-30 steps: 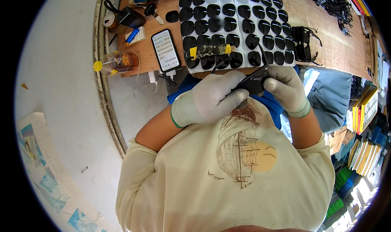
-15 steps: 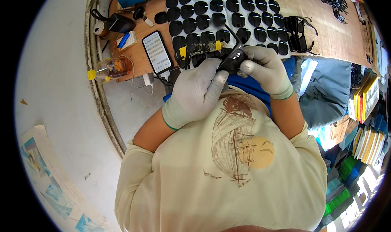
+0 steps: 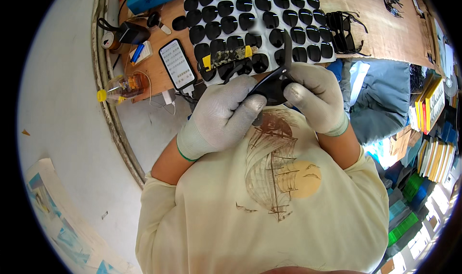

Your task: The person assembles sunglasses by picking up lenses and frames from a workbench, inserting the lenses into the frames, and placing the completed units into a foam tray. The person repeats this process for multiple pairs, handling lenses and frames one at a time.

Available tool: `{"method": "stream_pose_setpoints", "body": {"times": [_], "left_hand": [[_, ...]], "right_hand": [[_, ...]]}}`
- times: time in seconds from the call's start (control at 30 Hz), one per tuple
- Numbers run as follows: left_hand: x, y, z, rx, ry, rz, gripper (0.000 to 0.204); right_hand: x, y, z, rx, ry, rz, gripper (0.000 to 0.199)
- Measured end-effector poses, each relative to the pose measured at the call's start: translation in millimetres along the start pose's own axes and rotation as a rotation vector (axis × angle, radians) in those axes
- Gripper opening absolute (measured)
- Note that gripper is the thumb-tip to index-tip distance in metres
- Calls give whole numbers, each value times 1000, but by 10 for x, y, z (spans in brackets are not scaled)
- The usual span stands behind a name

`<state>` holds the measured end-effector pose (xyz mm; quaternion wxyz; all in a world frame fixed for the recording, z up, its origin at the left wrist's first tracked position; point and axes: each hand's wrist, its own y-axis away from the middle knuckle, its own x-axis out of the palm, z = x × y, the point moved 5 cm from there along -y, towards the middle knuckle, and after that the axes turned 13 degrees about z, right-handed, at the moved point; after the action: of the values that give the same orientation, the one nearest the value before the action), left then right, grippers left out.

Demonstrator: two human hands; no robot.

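A pair of black sunglasses [image 3: 270,90] is held between my two hands, close in front of my shirt. My left hand [image 3: 219,112], in a pale grey knit glove, is closed on its left side, thumb along the lower edge. At the other end my gloved right hand [image 3: 315,96] grips near the hinge, fingers curled behind it and thumb in front. One temple arm sticks up past the right fingers. Just beyond, rows of dark lenses [image 3: 229,23] lie on a white sheet. A mottled strip with yellow ends [image 3: 230,57] rests across the nearest lenses.
Left of the lenses, a phone [image 3: 177,64] lies plugged into a cable. A yellow-capped bottle [image 3: 122,88] is near the table's left edge, below a black case [image 3: 133,33]. Several folded sunglasses [image 3: 345,33] sit at the right. A grey cloth bundle [image 3: 382,100] lies beside the table.
The sunglasses have turned in my hands: the raised temple arm leaned left and now points nearly straight up. Both hands have come slightly nearer my body, still gripping. The view has shifted a little.
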<state>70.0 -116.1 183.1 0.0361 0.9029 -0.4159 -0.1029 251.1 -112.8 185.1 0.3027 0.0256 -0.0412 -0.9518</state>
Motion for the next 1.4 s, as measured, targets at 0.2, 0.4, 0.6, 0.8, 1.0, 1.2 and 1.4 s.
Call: {"method": "stream_pose_setpoints", "body": {"times": [0.2, 0.4, 0.6, 0.8, 1.0, 1.2, 1.4], "left_hand": [[-12, -5, 98, 110, 50, -139, 22], [38, 4, 6, 132, -164, -269, 29], [86, 21, -98, 221, -345, -360, 37], [149, -8, -92, 307, -515, -413, 40], [89, -284, -138, 63, -622, -154, 38], [-118, -1000, -294, 454, -557, 134, 32], [-1219, -2831, 909, -310, -1066, -280, 63]], "right_hand": [[52, -1, -63, 34, -130, -64, 18], [22, -55, 86, -86, 392, -63, 17], [30, -42, -124, 31, 165, 18, 20], [11, -107, -295, -18, 25, 55, 22], [-428, -106, -147, -261, 435, -218, 59], [-713, 121, -153, -406, 566, 135, 25], [-983, 327, -366, -184, 278, -391, 10]]}}
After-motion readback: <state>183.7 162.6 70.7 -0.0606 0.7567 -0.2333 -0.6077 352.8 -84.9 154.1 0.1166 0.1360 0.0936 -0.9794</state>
